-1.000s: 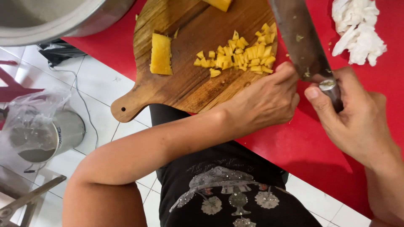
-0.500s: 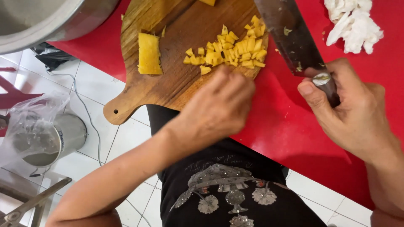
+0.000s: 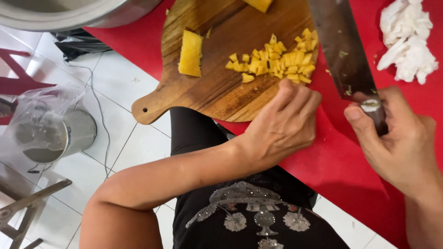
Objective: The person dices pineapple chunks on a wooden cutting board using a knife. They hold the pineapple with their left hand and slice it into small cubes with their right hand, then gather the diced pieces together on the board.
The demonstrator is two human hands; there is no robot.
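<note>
- While the left hand [image 3: 284, 122] is resting with curled fingers at the near edge of the wooden cutting board [image 3: 217, 87], its fingertips are sitting just below the pile of diced yellow pieces [image 3: 274, 62], touching or almost touching the nearest cubes; it is clamping on nothing.
- The diced pile is lying directly ahead of the left hand, farther from the body, and is stretching roughly left to right across the board's right half.
- The right hand [image 3: 397, 138] is closing around the handle of a cleaver [image 3: 341, 50], whose broad blade is pointing away from the body, flat side toward the camera, just beside the pile's right end.
- The left hand is sitting nearer the pile than the right hand; the blade itself is lying nearer than the right hand's knuckles.
- An uncut yellow slab [image 3: 190, 53] is lying well left of the pile, long axis running away from the body.
- A heap of white shreds [image 3: 406, 39] is sitting on the red table [image 3: 350, 157], right of the blade.
- A metal bowl's rim [image 3: 60, 16] is showing at top left.
</note>
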